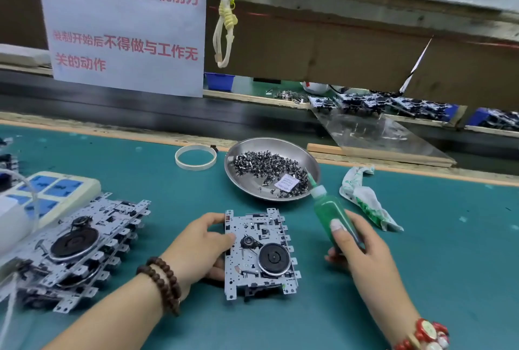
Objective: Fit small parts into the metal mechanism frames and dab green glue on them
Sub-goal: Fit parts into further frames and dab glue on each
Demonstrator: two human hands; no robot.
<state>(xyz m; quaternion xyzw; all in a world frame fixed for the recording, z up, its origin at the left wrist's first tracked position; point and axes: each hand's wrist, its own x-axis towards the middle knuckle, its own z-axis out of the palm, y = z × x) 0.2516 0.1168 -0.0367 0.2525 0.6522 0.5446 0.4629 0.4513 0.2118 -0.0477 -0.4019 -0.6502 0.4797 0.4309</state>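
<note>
Centrally, a metal mechanism frame (259, 254) was laid flat on the green mat (421, 251), a black flywheel (273, 258) being carried on its lower right part. Its left edge was gripped by the left hand (200, 248), the thumb being curled over the top corner and the other fingers tucked against the side and underneath. A string of dark wooden beads (164, 282) was worn on that wrist. To the right of the frame, and apart from it, a green glue bottle (330, 215) was grasped by the right hand (356, 248), fingers and thumb being wrapped round its body; its white nozzle was pointed up and away, toward the rim of a steel dish (306, 159). A heap of small dark parts (266, 166) and a white paper slip (288, 182) were held in that dish, which was set just behind the frame. A red and white bracelet (427, 334) was seen on the right wrist. At the left, a stack of further frames (75, 248) was piled, partly against a white power strip (53, 189). A roll of clear tape (195, 157) was placed left of the dish, and a crumpled cloth stained green (365, 198) was left right of it. Behind, a sign with red characters (123, 27) was hung.
</note>
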